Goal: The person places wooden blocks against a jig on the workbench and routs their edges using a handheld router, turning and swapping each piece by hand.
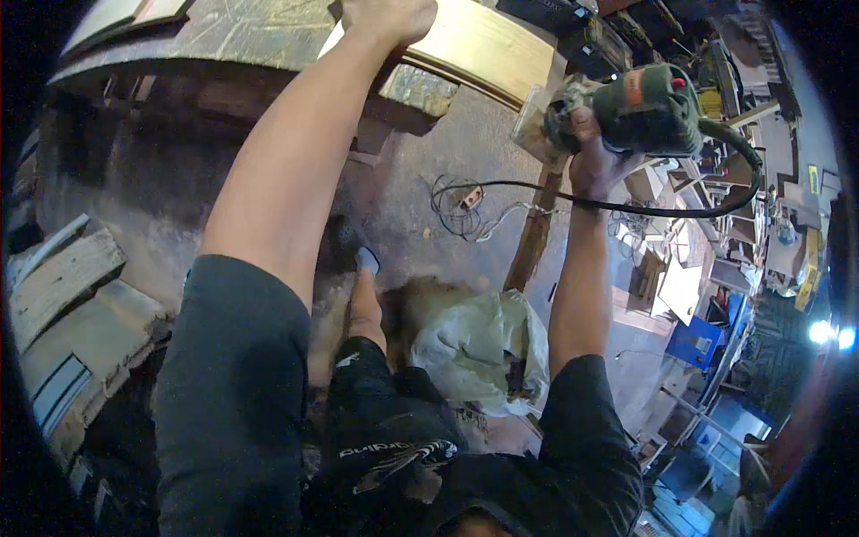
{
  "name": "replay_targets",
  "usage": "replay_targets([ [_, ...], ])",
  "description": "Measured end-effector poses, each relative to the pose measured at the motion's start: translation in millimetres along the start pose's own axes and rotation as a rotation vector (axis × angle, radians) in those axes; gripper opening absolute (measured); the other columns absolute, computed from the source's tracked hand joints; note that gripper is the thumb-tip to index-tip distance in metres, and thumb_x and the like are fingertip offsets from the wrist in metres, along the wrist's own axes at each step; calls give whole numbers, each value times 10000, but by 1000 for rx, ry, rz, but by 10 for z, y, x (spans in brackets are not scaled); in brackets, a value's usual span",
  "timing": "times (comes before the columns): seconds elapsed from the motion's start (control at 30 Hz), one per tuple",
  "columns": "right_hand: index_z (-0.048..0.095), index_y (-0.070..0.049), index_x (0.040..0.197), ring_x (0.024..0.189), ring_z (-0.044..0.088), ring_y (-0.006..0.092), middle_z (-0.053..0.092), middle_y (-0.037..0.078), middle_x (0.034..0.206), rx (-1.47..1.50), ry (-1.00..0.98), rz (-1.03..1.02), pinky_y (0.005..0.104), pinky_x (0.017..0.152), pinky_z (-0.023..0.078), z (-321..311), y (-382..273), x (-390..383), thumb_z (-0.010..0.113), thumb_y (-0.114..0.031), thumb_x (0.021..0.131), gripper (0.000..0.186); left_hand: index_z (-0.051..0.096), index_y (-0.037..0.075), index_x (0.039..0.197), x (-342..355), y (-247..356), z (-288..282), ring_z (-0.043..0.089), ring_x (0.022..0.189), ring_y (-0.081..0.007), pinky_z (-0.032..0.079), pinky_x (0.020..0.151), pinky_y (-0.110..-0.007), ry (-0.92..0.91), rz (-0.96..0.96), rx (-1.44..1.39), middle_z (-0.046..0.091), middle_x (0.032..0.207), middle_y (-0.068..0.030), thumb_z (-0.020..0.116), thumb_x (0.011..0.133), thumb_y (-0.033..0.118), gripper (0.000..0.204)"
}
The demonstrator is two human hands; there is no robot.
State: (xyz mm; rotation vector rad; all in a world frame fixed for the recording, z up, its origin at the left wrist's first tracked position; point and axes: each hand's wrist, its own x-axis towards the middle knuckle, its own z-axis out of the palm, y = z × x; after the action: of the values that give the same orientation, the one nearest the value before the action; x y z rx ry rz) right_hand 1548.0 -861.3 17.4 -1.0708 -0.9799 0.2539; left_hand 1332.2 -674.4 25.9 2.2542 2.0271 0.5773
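Note:
My right hand [598, 161] is wrapped round the neck of a dark green corded trim router [649, 109]. The router is tilted on its side, and its clear base [534, 127] is at the near right corner of a pale wooden board [488, 49]. Whether the base touches the board, I cannot tell. At the top edge of the view my left hand [391, 16] is closed at the board's left part, its fingers curled and partly cut off. The black cord [662, 211] loops from the router's back across my right forearm.
The board lies on a worn workbench [259, 40]. On the floor are an orange socket block [472, 197] with tangled wire, a wooden beam [534, 233] and a pale sack [483, 345]. Wood offcuts [80, 295] are piled at left; cluttered shelves and a blue box [694, 340] stand right.

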Motion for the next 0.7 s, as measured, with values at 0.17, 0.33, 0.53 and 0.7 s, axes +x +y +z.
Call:
replay_targets([
  [0.17, 683, 26, 1127, 899, 661, 181, 715, 92, 1044, -160, -51, -85, 346, 859, 544, -7, 75, 95, 823, -86, 781, 389, 554, 1, 1314, 39, 11, 42, 471, 1277, -405, 352, 1069, -570, 13, 0, -37, 525, 1370, -276, 460, 1012, 377, 491],
  [0.33, 703, 42, 1090, 919, 689, 184, 730, 110, 1077, -170, -89, -33, 348, 838, 566, 41, 66, 135, 799, -47, 783, 333, 560, 1, 1307, 42, -12, 34, 471, 1284, -402, 359, 1079, -559, -1, -17, -21, 523, 1377, -262, 460, 1009, 349, 469],
  [0.53, 696, 51, 1086, 875, 702, 195, 735, 105, 1012, -164, -127, -100, 355, 828, 589, 86, 74, 134, 788, -27, 789, 321, 547, -6, 1320, 28, -2, 39, 464, 1290, -399, 353, 1087, -549, -15, -22, -44, 510, 1394, -263, 457, 1007, 330, 469],
  [0.7, 695, 45, 1091, 816, 703, 200, 728, 121, 990, -152, -110, -82, 356, 744, 609, -82, 265, 232, 814, -56, 766, 361, 535, -7, 1333, 34, 19, 17, 457, 1296, -400, 351, 1089, -546, -38, -35, -54, 496, 1409, -265, 452, 1003, 305, 462],
])
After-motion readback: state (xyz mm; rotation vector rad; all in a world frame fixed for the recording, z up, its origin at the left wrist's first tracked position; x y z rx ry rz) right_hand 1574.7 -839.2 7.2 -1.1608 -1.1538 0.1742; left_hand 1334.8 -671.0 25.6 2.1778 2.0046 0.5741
